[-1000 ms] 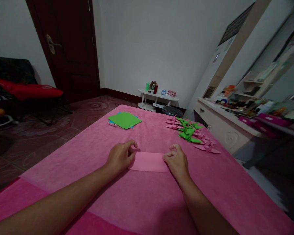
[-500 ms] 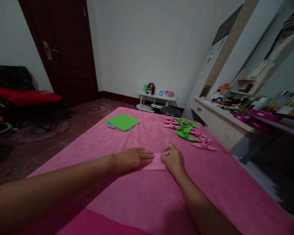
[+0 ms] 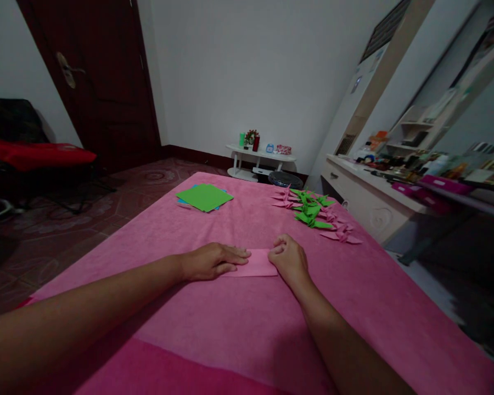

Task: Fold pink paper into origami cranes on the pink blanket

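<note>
A folded pink sheet of paper (image 3: 258,264) lies flat on the pink cloth as a narrow rectangle. My left hand (image 3: 214,260) rests palm down on its left part, fingers stretched out. At the right end, my right hand (image 3: 288,258) has its fingers curled and pinched at the paper's edge; the fingertips are partly hidden. Beyond my right hand sit several folded paper cranes, among them green cranes (image 3: 310,215) and a pink crane (image 3: 341,236). Farther off to the left is a stack of square sheets (image 3: 206,197), green on top with blue showing beneath.
The pink cloth (image 3: 214,329) covers the whole work surface. A white dresser (image 3: 366,192) crowded with bottles and boxes stands along the right. A small white table (image 3: 263,152) is by the far wall, and a red chair (image 3: 37,162) at the left.
My left hand has slid left along the paper, baring more of its middle. My right hand stays at the right end. The whole view has shifted slightly.
</note>
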Demonstrator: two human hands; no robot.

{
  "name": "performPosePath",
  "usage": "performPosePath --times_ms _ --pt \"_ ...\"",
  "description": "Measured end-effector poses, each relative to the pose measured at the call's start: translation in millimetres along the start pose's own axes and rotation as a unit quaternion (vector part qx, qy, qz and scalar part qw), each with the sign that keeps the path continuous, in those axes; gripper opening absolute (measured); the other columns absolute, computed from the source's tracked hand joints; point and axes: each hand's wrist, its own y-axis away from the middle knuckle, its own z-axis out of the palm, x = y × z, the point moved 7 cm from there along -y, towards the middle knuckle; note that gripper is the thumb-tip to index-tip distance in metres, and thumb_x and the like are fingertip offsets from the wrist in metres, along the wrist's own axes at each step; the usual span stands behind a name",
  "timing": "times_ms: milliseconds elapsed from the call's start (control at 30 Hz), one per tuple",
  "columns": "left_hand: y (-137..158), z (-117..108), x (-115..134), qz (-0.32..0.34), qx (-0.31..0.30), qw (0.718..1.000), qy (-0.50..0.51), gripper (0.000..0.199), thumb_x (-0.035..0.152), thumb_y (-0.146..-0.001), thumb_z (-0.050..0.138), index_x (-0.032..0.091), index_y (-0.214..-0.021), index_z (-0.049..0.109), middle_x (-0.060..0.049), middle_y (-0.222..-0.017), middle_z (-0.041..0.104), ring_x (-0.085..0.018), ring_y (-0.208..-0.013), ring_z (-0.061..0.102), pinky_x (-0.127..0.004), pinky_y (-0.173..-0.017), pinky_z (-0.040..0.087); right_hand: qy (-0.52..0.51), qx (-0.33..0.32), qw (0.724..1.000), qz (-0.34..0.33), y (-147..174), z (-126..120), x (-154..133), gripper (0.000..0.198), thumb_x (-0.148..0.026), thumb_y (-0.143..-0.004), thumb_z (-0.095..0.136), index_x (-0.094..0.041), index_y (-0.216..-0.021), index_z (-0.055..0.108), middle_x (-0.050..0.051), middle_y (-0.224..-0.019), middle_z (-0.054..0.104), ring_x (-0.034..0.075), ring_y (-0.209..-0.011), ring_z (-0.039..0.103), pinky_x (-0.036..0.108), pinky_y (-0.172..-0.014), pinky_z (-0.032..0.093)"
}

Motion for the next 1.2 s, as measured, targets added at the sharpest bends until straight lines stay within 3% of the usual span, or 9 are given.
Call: performPosePath --times_ms 167,233,300,400,533,700,967,1100,1200 --pt "3 -3 0 -0.003 -0.031 0.999 -0.004 0.048 0.036 -0.089 0.047 0.031 -0.136 0.038 -0.004 -0.141 0.039 -0.020 -0.131 0.034 -0.040 -0.111 0.020 0.010 -0.022 1.000 -0.009 4 -7 -10 0.009 -0.018 -0.067 0.055 -0.020 -0.074 0.060 0.001 -0.062 0.063 0.017 -0.061 0.058 0.025 -0.054 0.039" --pt "3 -4 2 0.002 -0.038 0.999 -0.009 0.049 0.037 -0.089 0.047 0.031 -0.136 0.037 -0.005 -0.142 0.037 -0.021 -0.132 0.033 -0.042 -0.111 0.019 0.012 0.024 0.998 -0.054 15 -18 -32 0.018 -0.022 -0.072 0.054 -0.019 -0.087 0.062 0.005 -0.081 0.067 0.022 -0.080 0.061 0.030 -0.069 0.045" --pt "3 -3 3 0.010 -0.044 0.999 -0.015 0.048 0.039 -0.089 0.046 0.030 -0.136 0.039 -0.005 -0.142 0.038 -0.022 -0.132 0.033 -0.042 -0.111 0.019 -0.006 0.039 0.991 -0.130 38 -20 -64 0.037 -0.029 -0.080 0.050 -0.015 -0.114 0.055 0.013 -0.113 0.062 0.026 -0.106 0.055 0.038 -0.088 0.043" --pt "2 -3 3 0.018 -0.037 0.999 -0.017 0.046 0.039 -0.090 0.042 0.027 -0.134 0.043 -0.006 -0.140 0.041 -0.022 -0.130 0.036 -0.039 -0.111 0.018 -0.021 -0.061 0.979 -0.196 84 2 -106 0.073 -0.043 -0.081 0.052 -0.008 -0.140 0.027 0.019 -0.143 0.033 0.030 -0.132 0.031 0.046 -0.104 0.031" --pt "4 -2 -3 0.016 -0.032 0.999 -0.022 0.049 0.038 -0.091 0.040 0.025 -0.138 0.036 -0.008 -0.142 0.038 -0.022 -0.131 0.035 -0.039 -0.111 0.020 -0.011 -0.168 0.965 -0.202 134 31 -128 0.099 -0.059 -0.073 0.058 -0.002 -0.143 0.016 0.022 -0.149 0.014 0.035 -0.137 0.013 0.051 -0.109 0.023" --pt "4 -1 -4 0.016 -0.039 0.999 -0.022 0.050 0.036 -0.091 0.040 0.025 -0.139 0.034 -0.008 -0.143 0.036 -0.021 -0.132 0.033 -0.040 -0.111 0.019 0.014 -0.172 0.957 -0.234 145 35 -116 0.105 -0.067 -0.069 0.057 0.001 -0.141 0.020 0.025 -0.147 0.017 0.038 -0.136 0.012 0.053 -0.108 0.024" --pt "3 -2 1 0.003 -0.045 0.999 -0.029 0.053 0.038 -0.089 0.045 0.027 -0.139 0.032 -0.007 -0.143 0.037 -0.020 -0.132 0.032 -0.039 -0.110 0.019 0.078 -0.037 0.940 -0.331 141 10 -73 0.091 -0.060 -0.077 0.053 0.006 -0.135 0.032 0.029 -0.137 0.037 0.037 -0.131 0.030 0.051 -0.104 0.034" --pt "3 -3 0 0.003 -0.039 0.999 -0.020 0.053 0.038 -0.089 0.046 0.027 -0.139 0.034 -0.007 -0.142 0.038 -0.020 -0.132 0.032 -0.039 -0.111 0.019 0.139 -0.060 0.942 -0.299 126 -10 -38 0.088 -0.062 -0.076 0.052 0.004 -0.132 0.039 0.028 -0.134 0.041 0.037 -0.126 0.039 0.049 -0.101 0.036" --pt "3 -3 -2 0.003 -0.034 0.999 -0.012 0.052 0.039 -0.088 0.047 0.027 -0.138 0.035 -0.007 -0.142 0.038 -0.021 -0.132 0.033 -0.039 -0.111 0.019 0.186 -0.122 0.949 -0.223 100 -33 -24 0.076 -0.058 -0.076 0.054 -0.002 -0.129 0.047 0.025 -0.129 0.050 0.037 -0.119 0.048 0.048 -0.096 0.039"
